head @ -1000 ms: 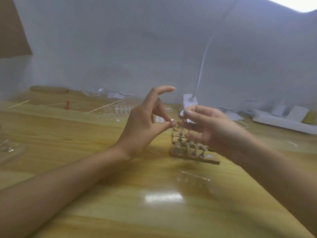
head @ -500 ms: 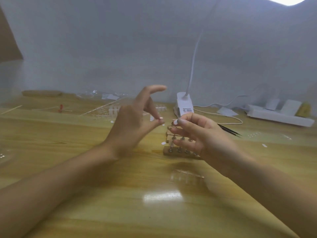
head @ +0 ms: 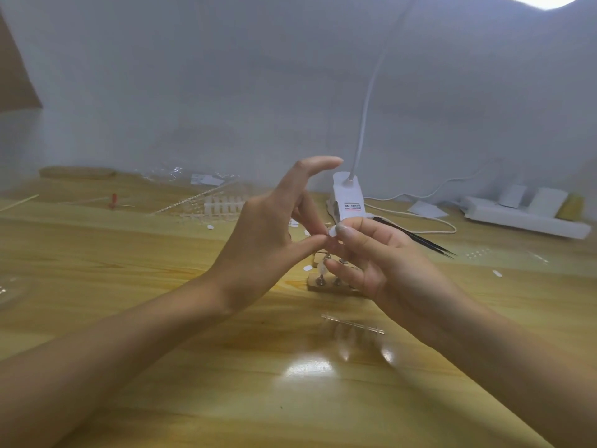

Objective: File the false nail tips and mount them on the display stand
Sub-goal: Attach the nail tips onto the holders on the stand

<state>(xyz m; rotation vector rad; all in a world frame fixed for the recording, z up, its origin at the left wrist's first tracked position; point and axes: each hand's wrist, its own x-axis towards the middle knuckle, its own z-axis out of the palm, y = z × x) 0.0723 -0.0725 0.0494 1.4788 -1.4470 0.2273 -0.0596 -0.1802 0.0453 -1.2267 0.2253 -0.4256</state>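
On the bench top, a glossy yellow wood-grain table (head: 129, 318) runs back to a plain matt white wall (head: 226, 92). Two bare forearms converge above its middle. The left hand (head: 261, 247) has its forefinger arched free while thumb and a lower finger pinch; the right hand (head: 387, 263) pinches with thumb and forefinger, the other fingers curled. Both pinches meet on one small white oval false nail tip (head: 332, 231), held in the air just above the display stand (head: 318, 284), a low pale wooden block set with short metal pegs, one of which bears a clear tip. Behind the hands stand a white plastic lamp clamp (head: 347, 198) with a thin curving neck, a white power strip (head: 523, 218) far right, and clear plastic racks of tips (head: 223, 205) left of centre. Slim black pointed tweezers (head: 420, 239) lie beyond the right hand. A transparent sprue of tips (head: 352, 328) lies nearest the viewer. Bare wood extends left and toward the viewer from the stand; its right end is hidden by the right hand. Loose white tips (head: 497, 273) dot the surface, which mirrors a bright overhead light
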